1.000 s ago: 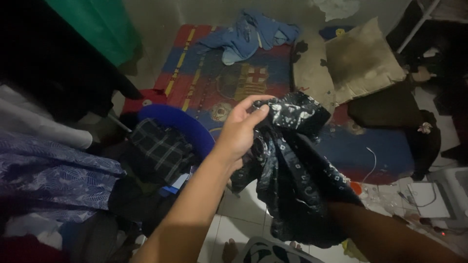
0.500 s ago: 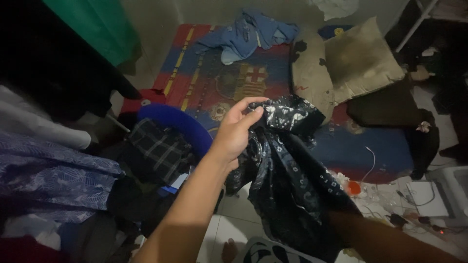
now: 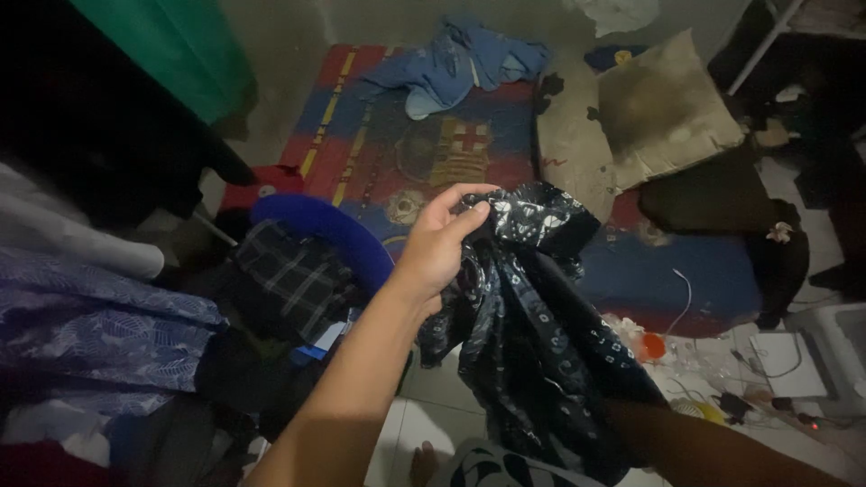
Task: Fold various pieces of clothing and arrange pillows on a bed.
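Left hand (image 3: 439, 248), frame centre: grip closed on the top edge of a black, white-patterned cloth garment (image 3: 532, 316). The right hand is buried under the cloth at lower right; its grip cannot be told. Risk: the slack hem snags the cluttered cables (image 3: 722, 397) on the floor below.

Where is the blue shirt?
In the head view the blue shirt lies crumpled at the top centre, on the red and blue mattress, left of the stained pillow.
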